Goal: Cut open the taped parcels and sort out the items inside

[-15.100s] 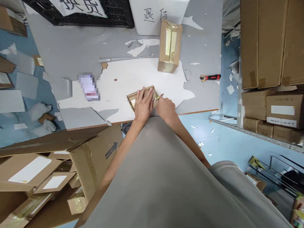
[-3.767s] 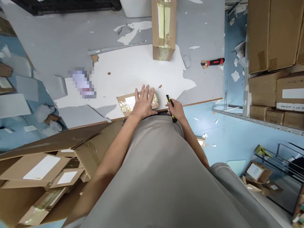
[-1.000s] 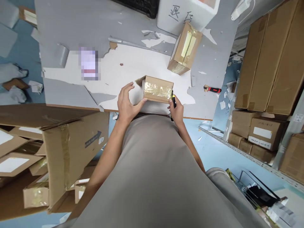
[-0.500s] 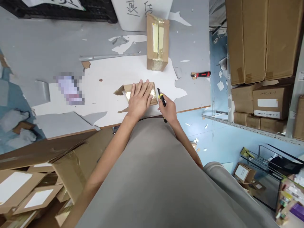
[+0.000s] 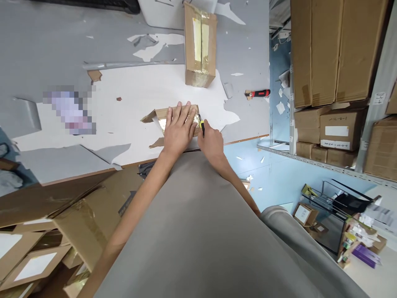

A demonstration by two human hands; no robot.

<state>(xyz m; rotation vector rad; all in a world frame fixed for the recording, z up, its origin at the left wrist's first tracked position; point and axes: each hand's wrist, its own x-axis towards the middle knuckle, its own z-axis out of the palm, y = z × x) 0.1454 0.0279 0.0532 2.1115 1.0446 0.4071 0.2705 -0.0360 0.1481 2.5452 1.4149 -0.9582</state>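
Observation:
My left hand lies flat with fingers stretched over a small cardboard box near the table's front edge. Flaps stand out at the box's left end, and shiny tape shows on its top. A black and yellow utility knife is gripped in my right hand, its tip at the taped right end of the box. Whether the blade is in the tape I cannot tell. Most of the box's middle is hidden under my left hand.
A taped cardboard box stands behind, against a white bin. A red and black cutter lies at the table's right. Shelves with boxes rise on the right; a large open carton holds boxes at lower left.
My right hand has moved left and brought the utility knife against the box's right end. My left hand stays flat on the box. The whole view has shifted slightly.

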